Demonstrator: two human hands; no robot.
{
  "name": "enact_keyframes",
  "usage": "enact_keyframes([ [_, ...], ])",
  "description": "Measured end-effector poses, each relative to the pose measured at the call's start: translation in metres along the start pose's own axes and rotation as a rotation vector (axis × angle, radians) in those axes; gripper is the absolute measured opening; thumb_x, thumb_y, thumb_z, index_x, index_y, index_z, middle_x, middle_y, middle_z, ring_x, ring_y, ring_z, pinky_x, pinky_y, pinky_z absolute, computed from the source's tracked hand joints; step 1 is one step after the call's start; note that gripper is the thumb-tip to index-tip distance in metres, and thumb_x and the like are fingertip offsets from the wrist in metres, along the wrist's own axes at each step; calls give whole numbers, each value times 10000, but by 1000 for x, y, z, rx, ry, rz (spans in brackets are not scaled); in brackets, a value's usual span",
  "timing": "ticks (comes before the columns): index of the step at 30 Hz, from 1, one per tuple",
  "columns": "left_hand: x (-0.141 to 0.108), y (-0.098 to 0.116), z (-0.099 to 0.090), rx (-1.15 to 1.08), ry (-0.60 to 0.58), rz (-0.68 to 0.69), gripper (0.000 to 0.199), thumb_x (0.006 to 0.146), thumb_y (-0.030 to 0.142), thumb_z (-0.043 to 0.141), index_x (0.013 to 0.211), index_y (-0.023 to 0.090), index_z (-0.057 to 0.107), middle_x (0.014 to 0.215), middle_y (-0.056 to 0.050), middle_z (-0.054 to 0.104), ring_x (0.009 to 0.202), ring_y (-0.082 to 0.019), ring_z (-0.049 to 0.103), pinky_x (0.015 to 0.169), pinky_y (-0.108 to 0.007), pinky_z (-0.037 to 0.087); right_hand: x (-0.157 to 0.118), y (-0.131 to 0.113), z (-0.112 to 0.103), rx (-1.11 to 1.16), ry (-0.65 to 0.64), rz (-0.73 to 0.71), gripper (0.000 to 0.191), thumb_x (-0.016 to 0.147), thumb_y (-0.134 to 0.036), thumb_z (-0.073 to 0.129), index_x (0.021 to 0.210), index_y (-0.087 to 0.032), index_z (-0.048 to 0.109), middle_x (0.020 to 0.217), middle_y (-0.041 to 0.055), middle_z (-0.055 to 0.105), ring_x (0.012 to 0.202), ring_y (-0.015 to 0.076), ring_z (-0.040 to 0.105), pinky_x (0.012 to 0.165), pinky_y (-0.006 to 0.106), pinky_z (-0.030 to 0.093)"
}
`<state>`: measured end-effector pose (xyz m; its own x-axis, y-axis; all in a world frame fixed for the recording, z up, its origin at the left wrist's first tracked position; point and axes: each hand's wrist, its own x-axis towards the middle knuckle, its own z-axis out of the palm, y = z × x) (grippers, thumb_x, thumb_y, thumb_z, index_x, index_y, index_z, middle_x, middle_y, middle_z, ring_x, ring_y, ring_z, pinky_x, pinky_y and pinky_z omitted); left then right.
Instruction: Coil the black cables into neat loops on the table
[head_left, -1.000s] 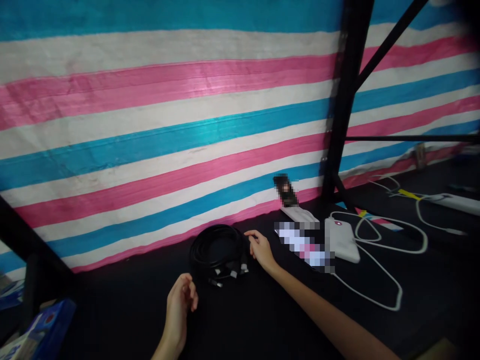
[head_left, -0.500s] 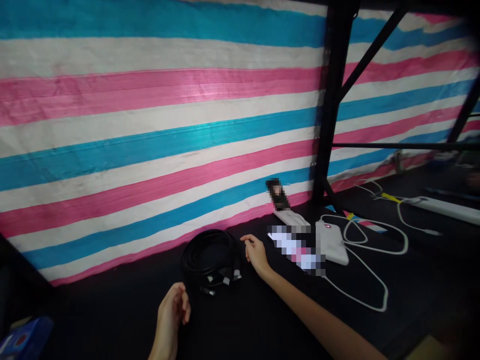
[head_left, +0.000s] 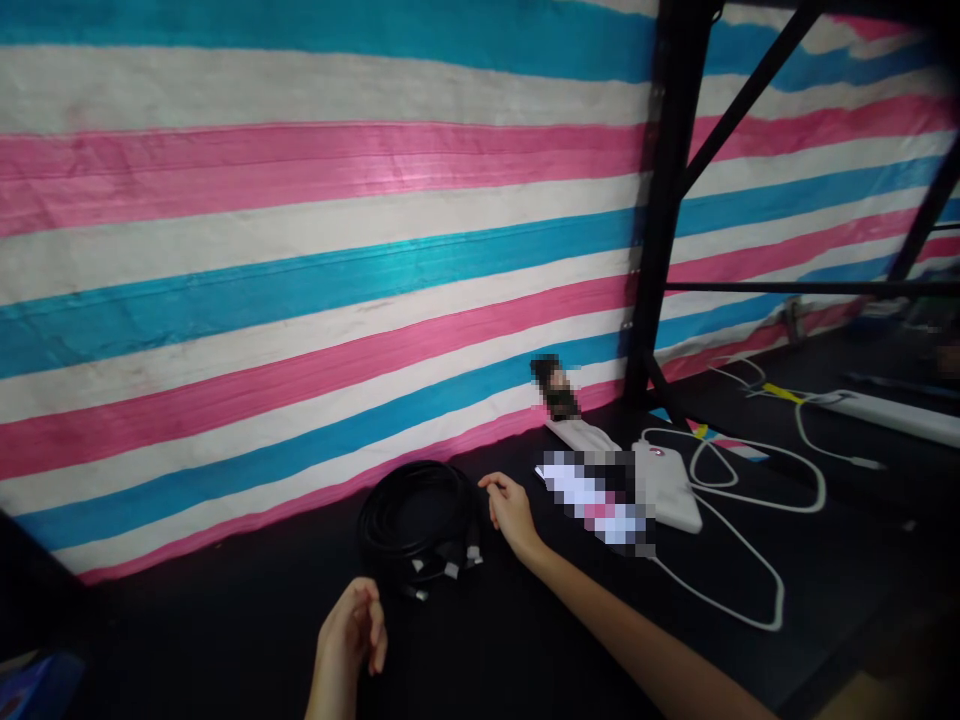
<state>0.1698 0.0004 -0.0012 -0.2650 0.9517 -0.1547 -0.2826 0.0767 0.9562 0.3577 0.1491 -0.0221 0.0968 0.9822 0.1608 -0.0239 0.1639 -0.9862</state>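
Observation:
A coil of black cables (head_left: 386, 530) lies on the black tabletop between my hands. Several silver-tipped connectors (head_left: 451, 570) stick out at its near right side. My left hand (head_left: 352, 630) rests just in front of the coil, fingers loosely bent and apart, with nothing in it. To the right of the coil is my right hand (head_left: 511, 512), its index finger reaching out and the others half curled; it appears to hold nothing. A lit phone-like device with a blurred screen (head_left: 592, 500) lies to the right of that hand, by a white power bank (head_left: 667, 487).
White cable (head_left: 780, 600) loops across the table on the right. Farther off lies a white power strip (head_left: 892, 413). A striped tarp (head_left: 337, 280) hangs behind, and a black metal post (head_left: 667, 200) stands at the back. A blue box (head_left: 37, 685) sits at the lower left.
The view has shifted slightly, and the blue box now shows less at the lower left. Both hands keep nearly the same pose beside the cable coil.

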Motion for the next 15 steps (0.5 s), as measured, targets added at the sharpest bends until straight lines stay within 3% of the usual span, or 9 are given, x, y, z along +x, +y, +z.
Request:
enact_keyframes([
  [15, 1, -7, -2, 59, -46, 36, 328, 738, 463, 442, 566, 183, 447, 400, 31, 419, 331, -95, 369, 387, -208, 275, -6, 3, 6, -28, -98, 15, 176, 699, -238, 378, 723, -167, 537, 314, -97, 349, 262, 70, 303, 292, 171, 224],
])
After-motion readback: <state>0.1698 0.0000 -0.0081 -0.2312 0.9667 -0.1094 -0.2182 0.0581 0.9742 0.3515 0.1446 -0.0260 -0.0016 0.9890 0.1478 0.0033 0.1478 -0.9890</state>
